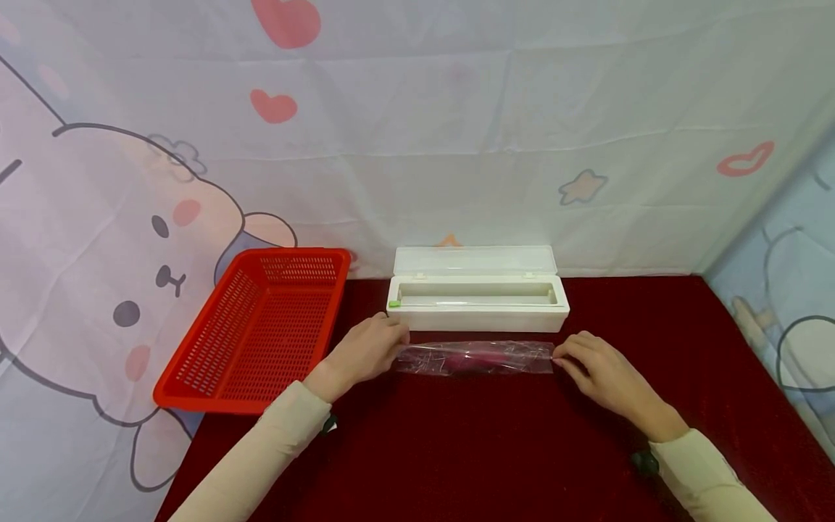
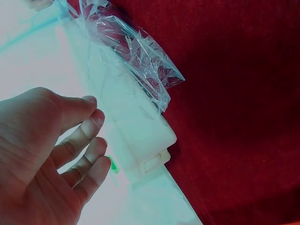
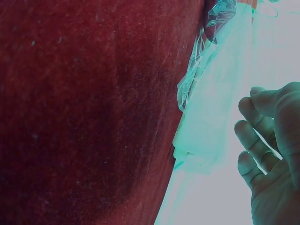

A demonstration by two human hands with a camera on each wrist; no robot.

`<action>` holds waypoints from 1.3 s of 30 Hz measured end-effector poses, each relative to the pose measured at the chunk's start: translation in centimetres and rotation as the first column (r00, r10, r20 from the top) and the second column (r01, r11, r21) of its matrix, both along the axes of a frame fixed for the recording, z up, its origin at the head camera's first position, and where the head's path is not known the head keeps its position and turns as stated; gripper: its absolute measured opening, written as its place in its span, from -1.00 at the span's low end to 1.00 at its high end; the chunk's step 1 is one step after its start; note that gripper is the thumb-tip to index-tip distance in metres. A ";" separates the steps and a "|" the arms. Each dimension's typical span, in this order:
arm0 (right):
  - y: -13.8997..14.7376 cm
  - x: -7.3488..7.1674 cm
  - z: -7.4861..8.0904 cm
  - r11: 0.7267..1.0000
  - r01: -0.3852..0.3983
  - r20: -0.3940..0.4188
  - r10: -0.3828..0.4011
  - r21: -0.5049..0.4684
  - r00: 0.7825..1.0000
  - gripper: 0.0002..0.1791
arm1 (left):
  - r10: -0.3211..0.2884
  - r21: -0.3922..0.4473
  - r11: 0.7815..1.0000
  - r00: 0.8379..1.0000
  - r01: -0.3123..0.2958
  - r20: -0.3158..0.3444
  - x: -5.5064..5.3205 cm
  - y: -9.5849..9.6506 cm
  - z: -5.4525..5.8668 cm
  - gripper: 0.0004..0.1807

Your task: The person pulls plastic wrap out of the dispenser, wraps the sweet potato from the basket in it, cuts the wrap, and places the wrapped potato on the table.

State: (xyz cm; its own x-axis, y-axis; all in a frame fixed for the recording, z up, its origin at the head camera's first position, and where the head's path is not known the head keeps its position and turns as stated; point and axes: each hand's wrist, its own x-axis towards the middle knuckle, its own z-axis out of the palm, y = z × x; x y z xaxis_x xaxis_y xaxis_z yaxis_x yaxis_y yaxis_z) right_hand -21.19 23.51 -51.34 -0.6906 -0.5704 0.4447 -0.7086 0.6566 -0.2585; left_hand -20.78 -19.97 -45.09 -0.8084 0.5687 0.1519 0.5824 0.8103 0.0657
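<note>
A strip of clear cling film (image 1: 420, 359), wrinkled and shiny, lies in front of a white cling film dispenser (image 1: 476, 321) with its lid raised. A pinkish-purple thing (image 1: 475, 360) shows through the film; its kind cannot be made out. My left hand (image 1: 368, 348) pinches the film's left end between thumb and index finger. At the right end, my right hand (image 1: 603, 377) pinches the film with thumb and index fingertips. Both wrist views show the other fingers of the left hand (image 2: 51, 145) and right hand (image 3: 276, 140) loosely bent.
A red plastic basket (image 1: 251, 402) stands left of the dispenser, near my left forearm. A small green slider (image 1: 394, 304) sits at the dispenser's left front edge. Dark red cloth (image 1: 470, 449) covers the table, and a printed curtain (image 1: 424, 181) hangs behind it.
</note>
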 end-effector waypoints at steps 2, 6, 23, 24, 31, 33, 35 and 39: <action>0.0 0.1 0.0 1.000 -0.007 -0.001 0.007 0.006 1.000 -0.78 | 0.008 0.003 1.000 1.000 -0.008 0.017 0.1 0.0 -0.1 -0.96; 0.0 0.3 -0.1 1.000 -0.008 0.018 0.007 0.011 1.000 -0.77 | 0.021 0.009 1.000 0.999 -0.021 0.033 0.2 0.1 -0.3 -0.95; 0.0 0.6 -0.5 0.999 -0.019 0.040 0.018 0.026 0.999 -0.76 | -0.013 0.025 1.000 1.000 0.013 0.009 0.7 0.0 -0.6 -0.96; 0.0 0.6 -0.5 1.000 -0.020 0.043 0.019 0.024 0.999 -0.76 | -0.015 0.027 1.000 1.000 0.015 0.006 0.8 0.0 -0.6 -0.96; 0.0 0.8 -0.5 1.000 -0.005 0.101 0.002 0.026 0.995 -0.76 | 0.019 0.015 1.000 0.998 -0.020 0.062 0.8 0.2 -0.8 -0.98; 0.0 0.8 -0.4 1.000 0.000 0.112 -0.003 0.025 0.994 -0.77 | 0.024 0.010 1.000 0.997 -0.025 0.075 0.8 0.2 -0.9 -0.97; 0.0 0.9 -0.5 1.000 0.004 0.122 -0.008 0.026 0.992 -0.78 | 0.028 0.006 1.000 0.996 -0.028 0.088 0.8 0.2 -1.0 -0.96; -0.1 0.9 -0.5 0.999 0.012 0.139 -0.017 0.038 0.990 -0.79 | 0.029 0.005 1.000 0.995 -0.029 0.098 0.9 0.2 -1.2 -0.97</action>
State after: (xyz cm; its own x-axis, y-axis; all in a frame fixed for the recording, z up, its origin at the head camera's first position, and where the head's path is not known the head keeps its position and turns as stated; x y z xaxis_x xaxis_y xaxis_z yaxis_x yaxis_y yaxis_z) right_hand -20.25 23.45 -51.84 -0.7525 -0.5743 0.3224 -0.6579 0.6772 -0.3295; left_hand -19.87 -19.78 -46.26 -0.8356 0.5442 0.0744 0.5492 0.8261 0.1263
